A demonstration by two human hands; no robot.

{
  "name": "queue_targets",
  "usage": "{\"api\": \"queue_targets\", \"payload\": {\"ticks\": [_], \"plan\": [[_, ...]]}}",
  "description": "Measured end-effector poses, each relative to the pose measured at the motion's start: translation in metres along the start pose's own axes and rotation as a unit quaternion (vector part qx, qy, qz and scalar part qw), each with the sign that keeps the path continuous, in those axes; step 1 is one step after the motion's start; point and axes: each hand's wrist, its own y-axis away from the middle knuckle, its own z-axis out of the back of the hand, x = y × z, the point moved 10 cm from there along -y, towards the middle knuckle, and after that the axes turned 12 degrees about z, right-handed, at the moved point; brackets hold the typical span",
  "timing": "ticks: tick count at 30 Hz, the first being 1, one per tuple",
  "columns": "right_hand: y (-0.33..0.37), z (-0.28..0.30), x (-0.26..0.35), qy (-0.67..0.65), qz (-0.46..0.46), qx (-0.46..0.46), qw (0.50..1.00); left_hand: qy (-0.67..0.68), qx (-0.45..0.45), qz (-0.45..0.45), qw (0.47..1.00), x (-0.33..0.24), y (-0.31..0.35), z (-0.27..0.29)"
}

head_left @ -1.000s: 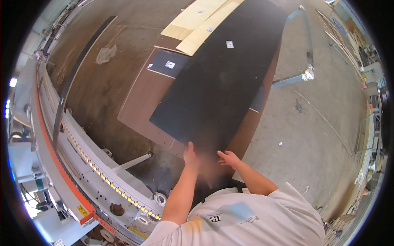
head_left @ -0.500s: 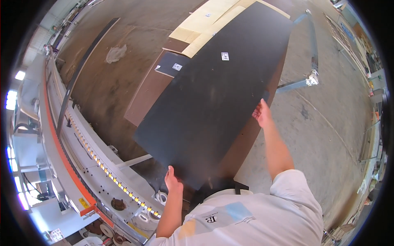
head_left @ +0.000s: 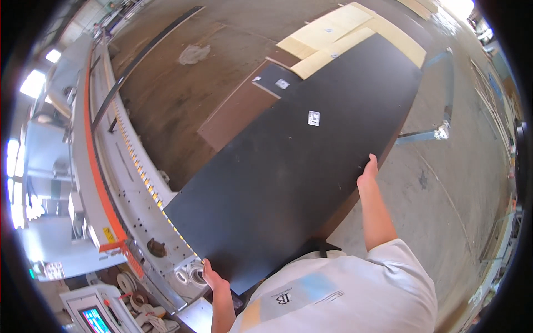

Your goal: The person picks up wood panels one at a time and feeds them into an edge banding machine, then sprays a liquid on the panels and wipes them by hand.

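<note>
A long black panel [head_left: 300,166] with a small white sticker lies lifted between my two hands. My left hand [head_left: 214,277] grips its near left corner, right beside the machine's roller edge. On the panel's right long edge, about halfway along, my right hand [head_left: 368,173] holds on with fingers curled over it. The panel's left corner reaches over the conveyor bed [head_left: 150,194] of the machine.
A long white and orange machine [head_left: 89,166] runs along the left, with a screen [head_left: 94,319] at the lower left. A stack of brown [head_left: 233,111] and pale boards [head_left: 327,30] lies behind the black panel. A blue metal stand [head_left: 438,130] is on the concrete floor at right.
The black panel has swung and slid left toward the machine, now covering the stack. My left hand moved down-left along its near end; my right hand stays on the right edge.
</note>
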Motion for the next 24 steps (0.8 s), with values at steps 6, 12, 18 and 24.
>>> {"api": "queue_targets", "payload": {"ticks": [6, 12, 18, 24], "plan": [[0.073, 0.028, -0.057, -0.002, -0.034, 0.057, 0.998, 0.016, -0.032, -0.023, 0.999, -0.017, -0.031, 0.136], [0.165, 0.041, -0.101, 0.035, -0.103, 0.092, 0.99, -0.016, -0.121, -0.043, 0.992, -0.042, -0.024, 0.232], [0.233, 0.036, -0.116, 0.119, -0.121, 0.144, 0.975, -0.072, -0.2, -0.06, 0.975, -0.042, -0.024, 0.303], [0.244, 0.044, -0.136, 0.182, -0.108, 0.173, 0.962, -0.561, -0.4, -0.188, 0.7, -0.091, 0.021, 0.307]]}}
